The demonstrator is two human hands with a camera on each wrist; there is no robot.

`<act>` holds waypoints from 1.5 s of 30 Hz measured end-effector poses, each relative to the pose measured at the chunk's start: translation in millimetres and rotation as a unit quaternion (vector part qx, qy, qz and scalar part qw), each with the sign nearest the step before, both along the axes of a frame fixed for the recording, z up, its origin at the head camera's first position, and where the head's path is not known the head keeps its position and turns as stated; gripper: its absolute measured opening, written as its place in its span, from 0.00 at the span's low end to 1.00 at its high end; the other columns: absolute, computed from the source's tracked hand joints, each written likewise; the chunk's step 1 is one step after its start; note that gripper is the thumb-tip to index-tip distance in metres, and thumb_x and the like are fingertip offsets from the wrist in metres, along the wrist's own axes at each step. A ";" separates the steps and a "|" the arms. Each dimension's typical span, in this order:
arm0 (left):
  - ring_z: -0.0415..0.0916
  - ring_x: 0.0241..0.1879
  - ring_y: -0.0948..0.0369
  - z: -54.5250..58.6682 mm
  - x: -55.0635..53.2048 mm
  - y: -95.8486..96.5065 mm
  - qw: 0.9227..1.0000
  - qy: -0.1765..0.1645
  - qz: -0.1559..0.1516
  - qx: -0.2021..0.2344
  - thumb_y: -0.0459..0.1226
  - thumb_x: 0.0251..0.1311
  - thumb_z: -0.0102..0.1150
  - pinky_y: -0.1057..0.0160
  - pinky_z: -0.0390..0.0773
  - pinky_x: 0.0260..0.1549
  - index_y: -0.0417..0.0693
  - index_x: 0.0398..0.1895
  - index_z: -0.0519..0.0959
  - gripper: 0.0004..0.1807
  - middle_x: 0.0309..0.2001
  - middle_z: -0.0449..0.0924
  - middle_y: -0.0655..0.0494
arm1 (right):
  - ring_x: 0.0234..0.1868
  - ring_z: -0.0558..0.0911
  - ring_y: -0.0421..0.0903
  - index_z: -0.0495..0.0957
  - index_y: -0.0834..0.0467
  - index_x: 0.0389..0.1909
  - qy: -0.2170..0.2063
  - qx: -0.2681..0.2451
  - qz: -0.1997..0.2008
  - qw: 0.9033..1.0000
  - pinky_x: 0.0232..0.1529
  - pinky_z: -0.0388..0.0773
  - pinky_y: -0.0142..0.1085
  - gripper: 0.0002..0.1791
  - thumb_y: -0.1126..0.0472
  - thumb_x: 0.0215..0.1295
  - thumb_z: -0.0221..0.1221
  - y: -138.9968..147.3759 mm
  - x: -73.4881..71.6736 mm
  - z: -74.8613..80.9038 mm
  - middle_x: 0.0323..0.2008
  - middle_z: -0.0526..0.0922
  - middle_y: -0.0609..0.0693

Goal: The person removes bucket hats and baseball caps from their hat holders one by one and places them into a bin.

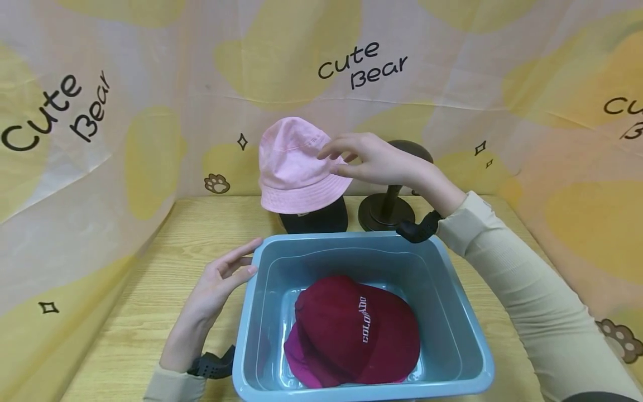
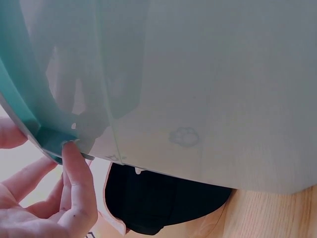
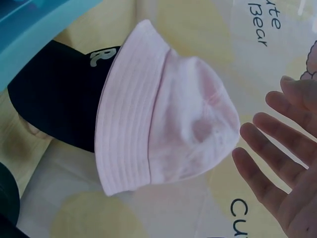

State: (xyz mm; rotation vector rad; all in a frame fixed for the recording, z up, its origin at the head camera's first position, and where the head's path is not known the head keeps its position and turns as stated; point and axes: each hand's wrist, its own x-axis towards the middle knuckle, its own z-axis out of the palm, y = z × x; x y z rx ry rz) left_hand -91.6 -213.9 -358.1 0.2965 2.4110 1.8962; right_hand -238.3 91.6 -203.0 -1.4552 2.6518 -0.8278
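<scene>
A light blue plastic basin (image 1: 469, 312) stands at the front, with a dark red cap (image 1: 331, 318) lettered "COLORADO" inside. A magenta piece of fabric (image 1: 303, 357) shows beneath that cap. At the basin's left rim, my left hand (image 1: 221, 282) touches the edge with extended fingers. A pink bucket hat (image 1: 293, 162) sits on top of a black cap (image 3: 59, 94) behind the basin. My right hand (image 1: 374, 159) is raised beside the bucket hat, its fingers spread and holding nothing. The right wrist view shows a small gap between these fingertips and the hat's crown.
A dark stand (image 1: 387, 209) with a round base and rounded top stands right of the hats, partly behind my right hand. The wooden table (image 1: 150, 312) lies under everything. A patterned cloth (image 1: 452, 67) hangs behind and at both sides.
</scene>
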 end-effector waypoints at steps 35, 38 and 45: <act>0.77 0.48 0.67 -2.0 -1.9 -0.7 1.000 0.008 -0.005 -0.010 0.37 0.67 0.55 0.68 0.72 0.50 0.47 0.69 0.67 0.27 0.50 0.80 0.60 | 0.63 0.71 0.48 0.74 0.58 0.59 0.039 -0.080 -0.084 0.993 0.61 0.73 0.44 0.22 0.65 0.62 0.60 -27.3 -45.3 -23.7 0.60 0.76 0.52; 0.77 0.48 0.66 -2.3 -1.8 -0.7 1.000 0.008 -0.006 -0.009 0.37 0.67 0.54 0.67 0.72 0.51 0.47 0.69 0.67 0.27 0.51 0.80 0.59 | 0.63 0.71 0.50 0.74 0.57 0.60 0.057 -0.075 -0.102 0.990 0.63 0.69 0.44 0.23 0.64 0.62 0.60 -32.0 -48.1 -24.8 0.59 0.75 0.53; 0.77 0.48 0.65 -1.7 -2.0 -0.4 1.000 -0.002 0.000 -0.006 0.38 0.67 0.55 0.57 0.67 0.54 0.48 0.68 0.67 0.26 0.49 0.80 0.56 | 0.63 0.71 0.51 0.71 0.57 0.63 0.047 -0.077 -0.147 0.985 0.66 0.64 0.42 0.26 0.65 0.61 0.59 -41.2 -55.6 -25.5 0.60 0.74 0.54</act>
